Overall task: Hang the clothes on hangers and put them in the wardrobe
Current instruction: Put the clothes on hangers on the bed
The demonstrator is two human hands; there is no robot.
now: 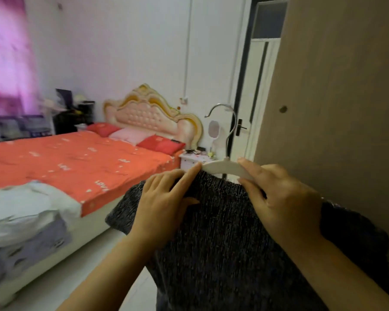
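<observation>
A dark speckled knit top (222,239) hangs on a white hanger (225,167) with a metal hook, held up in front of me. My left hand (166,198) pinches the knit at the left side of the neckline, its index finger stretched toward the hanger. My right hand (281,198) grips the hanger's right shoulder together with the fabric, thumb under the white bar. The grey-brown wardrobe panel (337,108) stands right behind the garment on the right.
A bed with an orange cover (72,164) fills the left side, with white and lilac clothes (27,216) piled at its near end. A white nightstand (190,159) stands by the headboard. A doorway (256,97) lies beyond the hanger. Pale floor (88,272) runs between bed and me.
</observation>
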